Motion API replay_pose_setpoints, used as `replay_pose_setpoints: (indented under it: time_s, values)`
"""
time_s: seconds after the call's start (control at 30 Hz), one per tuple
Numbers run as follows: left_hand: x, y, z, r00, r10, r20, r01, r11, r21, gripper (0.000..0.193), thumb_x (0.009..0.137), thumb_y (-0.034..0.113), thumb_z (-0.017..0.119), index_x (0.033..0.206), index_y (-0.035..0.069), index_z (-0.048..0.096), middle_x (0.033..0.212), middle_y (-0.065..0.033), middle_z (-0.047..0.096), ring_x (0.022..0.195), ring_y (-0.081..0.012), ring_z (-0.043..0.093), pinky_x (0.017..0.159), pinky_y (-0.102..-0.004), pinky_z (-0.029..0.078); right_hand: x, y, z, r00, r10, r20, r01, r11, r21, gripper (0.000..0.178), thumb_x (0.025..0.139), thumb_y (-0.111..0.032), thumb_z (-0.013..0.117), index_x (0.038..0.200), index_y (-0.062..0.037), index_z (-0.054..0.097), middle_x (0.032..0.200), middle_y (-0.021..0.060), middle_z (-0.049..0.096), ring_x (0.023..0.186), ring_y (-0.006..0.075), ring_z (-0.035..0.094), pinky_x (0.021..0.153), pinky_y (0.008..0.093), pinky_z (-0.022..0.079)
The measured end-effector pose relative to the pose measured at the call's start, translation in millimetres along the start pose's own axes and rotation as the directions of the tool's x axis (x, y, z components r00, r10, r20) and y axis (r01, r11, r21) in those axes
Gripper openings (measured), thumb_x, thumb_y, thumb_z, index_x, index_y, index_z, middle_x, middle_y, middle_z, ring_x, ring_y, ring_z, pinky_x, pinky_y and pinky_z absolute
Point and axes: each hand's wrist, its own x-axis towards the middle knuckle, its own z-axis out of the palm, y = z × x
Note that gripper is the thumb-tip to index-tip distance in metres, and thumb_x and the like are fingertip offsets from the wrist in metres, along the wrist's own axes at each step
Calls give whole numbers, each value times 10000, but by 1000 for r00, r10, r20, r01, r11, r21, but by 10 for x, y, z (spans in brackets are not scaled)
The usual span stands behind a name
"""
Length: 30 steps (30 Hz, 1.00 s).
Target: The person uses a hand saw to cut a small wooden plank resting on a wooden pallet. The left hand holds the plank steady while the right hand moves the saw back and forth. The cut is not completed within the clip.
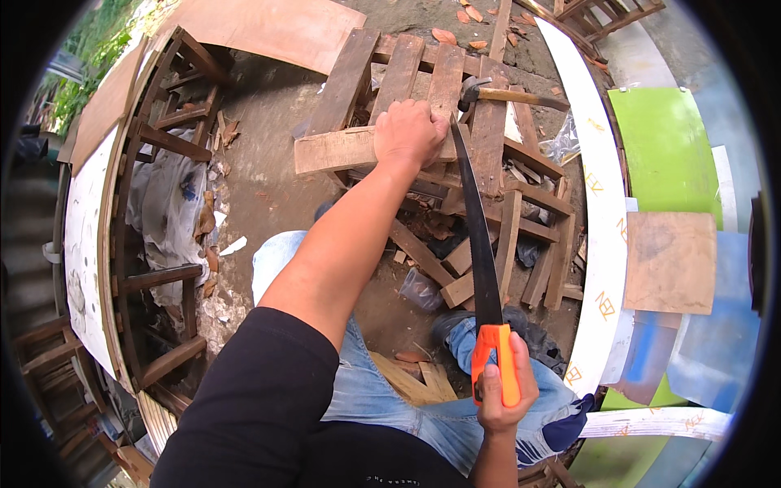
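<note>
Orange-handled saw [482, 252], orange-lettered white panel [598, 244]

left hand [409, 134]: fingertips hidden | board [338, 152]: partly covered by hand | right forearm [495, 462]: cut off below

Looking down from the head

The left of two head-worn fisheye cameras is looking steeply down and forward, over the wearer's dark shirt [358, 457] and jeans [366, 398]. The shirt is sitting nearest, along the lower edge; the slatted wooden frame [399, 77] is lying farther off, toward the top. The wide lens is bending edges toward a round black rim.
</note>
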Motion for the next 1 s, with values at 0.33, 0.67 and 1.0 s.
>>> replay_pose_setpoints:
  time_s: [0.33, 0.67, 1.0]
  values:
    - [17, -24, 29, 1000, 31, 5, -31, 1000, -1, 338, 917, 349, 556, 876, 47, 702, 985, -154, 697, 1003, -344, 638, 896, -465, 502, 73, -199, -244, 980, 142, 141, -149, 988, 39, 506, 887, -98, 692, 1328, 119, 567, 1078, 218, 721, 928, 226, 705, 857, 309, 535]
    - [26, -3, -13, 999, 29, 14, -30, 999, 21, 336, 917, 346, 558, 890, 43, 701, 999, -161, 697, 1020, -354, 638, 899, -476, 504, -25, -68, -107, 997, -57, 46, 60, 997, -49, 490, 866, -32, 689, 1313, 134, 573, 1135, 259, 711, 977, 260, 726, 870, 314, 549]
    - [29, -7, -38, 998, 7, 63, -6, 1000, -5, 357, 911, 362, 553, 896, 43, 713, 998, -170, 706, 1032, -353, 647, 897, -477, 516, 401, 128, 288, 969, -244, 26, 245, 968, -51, 502, 842, -5, 684, 1317, 121, 579, 1192, 270, 697, 1007, 285, 739, 895, 324, 553]
